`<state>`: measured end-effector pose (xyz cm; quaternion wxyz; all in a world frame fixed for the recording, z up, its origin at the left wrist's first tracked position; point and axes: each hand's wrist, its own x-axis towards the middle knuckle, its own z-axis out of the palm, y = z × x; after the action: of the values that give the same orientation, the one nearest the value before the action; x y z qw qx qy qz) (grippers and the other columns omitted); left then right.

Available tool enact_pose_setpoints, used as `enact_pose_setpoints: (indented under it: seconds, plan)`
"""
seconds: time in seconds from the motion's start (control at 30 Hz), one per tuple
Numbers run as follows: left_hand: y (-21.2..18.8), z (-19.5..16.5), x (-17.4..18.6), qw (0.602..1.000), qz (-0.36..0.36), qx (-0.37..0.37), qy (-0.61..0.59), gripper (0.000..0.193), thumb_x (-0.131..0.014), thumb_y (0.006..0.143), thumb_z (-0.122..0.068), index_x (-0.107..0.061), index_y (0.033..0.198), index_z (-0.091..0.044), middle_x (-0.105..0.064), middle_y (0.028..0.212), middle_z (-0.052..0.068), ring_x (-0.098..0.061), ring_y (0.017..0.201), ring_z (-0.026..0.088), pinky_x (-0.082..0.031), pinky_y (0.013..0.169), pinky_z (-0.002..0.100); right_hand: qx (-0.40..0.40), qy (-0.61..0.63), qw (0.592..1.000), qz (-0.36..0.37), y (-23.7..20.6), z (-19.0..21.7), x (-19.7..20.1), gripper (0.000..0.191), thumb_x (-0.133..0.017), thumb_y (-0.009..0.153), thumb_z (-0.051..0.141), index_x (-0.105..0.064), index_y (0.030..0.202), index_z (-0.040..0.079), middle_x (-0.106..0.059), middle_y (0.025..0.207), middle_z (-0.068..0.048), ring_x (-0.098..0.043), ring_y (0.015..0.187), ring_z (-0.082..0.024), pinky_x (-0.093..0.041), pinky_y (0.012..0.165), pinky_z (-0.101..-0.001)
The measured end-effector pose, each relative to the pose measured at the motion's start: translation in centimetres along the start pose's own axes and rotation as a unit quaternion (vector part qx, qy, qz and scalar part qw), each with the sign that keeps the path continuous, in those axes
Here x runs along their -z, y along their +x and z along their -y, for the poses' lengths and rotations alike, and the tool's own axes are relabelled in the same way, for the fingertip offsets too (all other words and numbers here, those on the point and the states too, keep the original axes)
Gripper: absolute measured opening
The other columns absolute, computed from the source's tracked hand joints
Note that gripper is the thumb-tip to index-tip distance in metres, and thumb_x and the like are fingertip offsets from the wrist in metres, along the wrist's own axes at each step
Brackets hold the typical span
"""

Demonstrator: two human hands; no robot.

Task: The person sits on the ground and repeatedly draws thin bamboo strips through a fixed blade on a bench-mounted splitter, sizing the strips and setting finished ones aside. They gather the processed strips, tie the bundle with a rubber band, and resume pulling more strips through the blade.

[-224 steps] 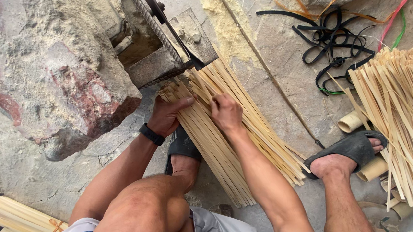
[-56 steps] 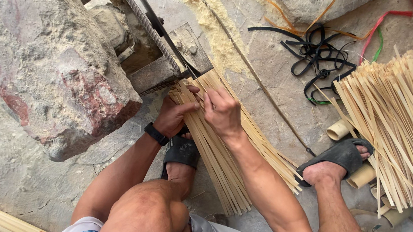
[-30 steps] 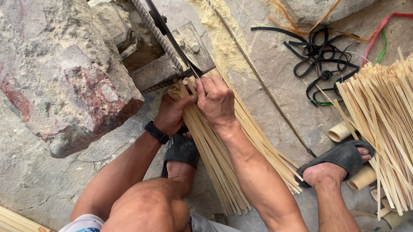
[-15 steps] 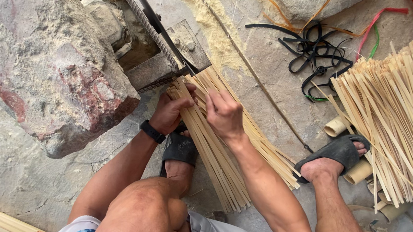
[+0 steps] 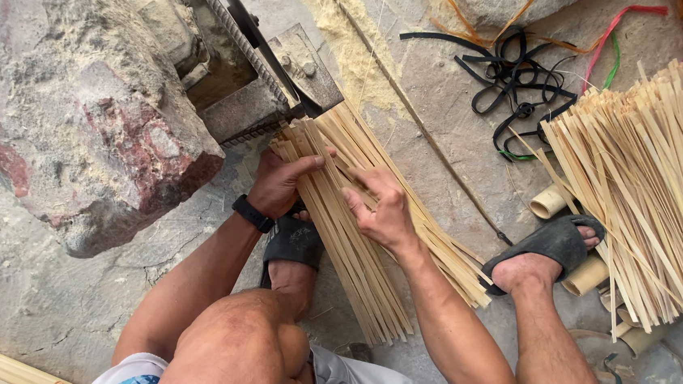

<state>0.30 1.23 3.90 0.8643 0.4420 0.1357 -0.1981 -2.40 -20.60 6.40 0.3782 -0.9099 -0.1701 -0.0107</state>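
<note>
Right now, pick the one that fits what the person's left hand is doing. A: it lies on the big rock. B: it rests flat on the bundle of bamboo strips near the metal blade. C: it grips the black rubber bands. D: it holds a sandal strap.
B: the left hand, with a black wristband, lies spread on the bundle of bamboo strips just below the metal blade, away from the black rubber bands.

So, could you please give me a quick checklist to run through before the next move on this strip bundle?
1. Left hand on the bamboo strip bundle: ok, it lies flat across it.
2. Right hand on the bundle: ok, fingers spread on top.
3. Bundle's far end at the metal machine: ok.
4. Strips aligned: not ok, near ends fan out.
5. Hands clear of moving parts: cannot tell.
</note>
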Motion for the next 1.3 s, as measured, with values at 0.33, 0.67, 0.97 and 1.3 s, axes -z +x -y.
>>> enact_pose_setpoints:
  seconds: [0.33,0.67,0.97,1.3]
  plan:
    - [0.0,0.5,0.5,0.999,-0.030,0.009,-0.009,0.032,-0.077,0.090,-0.010,-0.067,0.119,0.001,-0.077,0.109,0.013,-0.077,0.097,0.020,-0.067,0.084,0.037,-0.098,0.105,0.990,-0.008,-1.0,-0.3,-1.0,0.015,-0.073,0.097,0.011,-0.078,0.108,0.003,-0.076,0.084,-0.010,-0.070,0.066,-0.014,-0.057,0.051,-0.0242]
    - [0.4,2.7,2.7,0.995,-0.090,0.017,-0.033,0.028,-0.076,0.089,-0.002,-0.066,0.115,0.002,-0.074,0.105,0.013,-0.076,0.092,0.023,-0.067,0.079,0.039,0.016,-0.018,0.997,-0.068,5.3,-0.2,-5.1,0.010,-0.071,0.100,0.005,-0.075,0.106,-0.001,-0.073,0.085,-0.013,-0.069,0.061,-0.014,-0.055,0.043,-0.0209]
    - [0.7,2.0,1.5,0.996,-0.065,0.020,-0.057,0.026,-0.079,0.088,-0.005,-0.068,0.111,-0.001,-0.074,0.105,0.009,-0.074,0.095,0.019,-0.065,0.082,0.035,0.084,-0.123,0.985,-0.082,3.1,0.7,-0.2,0.009,-0.068,0.098,0.012,-0.071,0.105,0.007,-0.073,0.093,-0.009,-0.072,0.081,-0.019,-0.061,0.069,-0.0312]
    - [0.5,1.6,1.0,0.998,-0.051,0.013,-0.027,0.025,-0.078,0.093,-0.012,-0.067,0.113,-0.001,-0.072,0.101,0.008,-0.072,0.092,0.017,-0.064,0.080,0.035,-0.003,-0.028,0.999,-0.026,2.6,-0.4,-3.2,0.016,-0.067,0.099,0.005,-0.075,0.112,-0.001,-0.073,0.084,-0.015,-0.067,0.059,-0.016,-0.055,0.042,-0.0244]
